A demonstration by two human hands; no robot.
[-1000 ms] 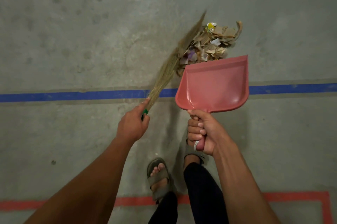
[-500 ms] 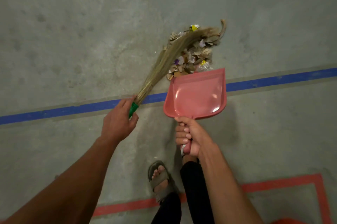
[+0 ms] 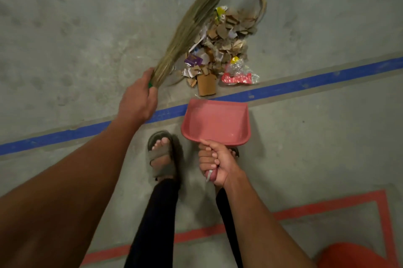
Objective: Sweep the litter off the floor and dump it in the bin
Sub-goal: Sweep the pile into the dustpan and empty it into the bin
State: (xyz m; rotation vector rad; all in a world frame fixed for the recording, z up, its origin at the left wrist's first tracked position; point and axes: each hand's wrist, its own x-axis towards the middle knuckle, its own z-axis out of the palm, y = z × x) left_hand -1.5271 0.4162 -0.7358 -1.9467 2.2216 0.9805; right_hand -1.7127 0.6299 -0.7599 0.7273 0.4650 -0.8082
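- Grey concrete floor (image 3: 65,27) fills the view; it carries a blue tape line (image 3: 305,81) running from 8 o'clock up to 3 o'clock and a red tape outline (image 3: 327,208) at 5 o'clock.
- Litter pile (image 3: 224,45): torn cardboard pieces, paper scraps, a purple wrapper, a yellow scrap and a red-and-clear plastic wrapper. It lies on the floor at 12 o'clock from the dustpan, on the far side of the blue line and close to it.
- Left hand (image 3: 137,102): fingers clenched round the green handle end of the grass broom (image 3: 196,19). The bristles slant up toward 1 o'clock and run out of the top edge; their lower part lies along the 9 o'clock side of the litter pile.
- Right hand (image 3: 216,163): fingers clenched round the handle of the pink dustpan (image 3: 216,121). The pan's open lip faces 12 o'clock, lies over the blue line and sits just short of the nearest cardboard piece. No litter is in the pan.
- Sandalled foot (image 3: 162,154) stands on the floor at 9 o'clock from the dustpan, just beside it; dark trouser legs extend toward 6 o'clock.
- An orange-red rounded object (image 3: 357,256), cut off by the frame, shows at the 5 o'clock corner; what it is cannot be told.
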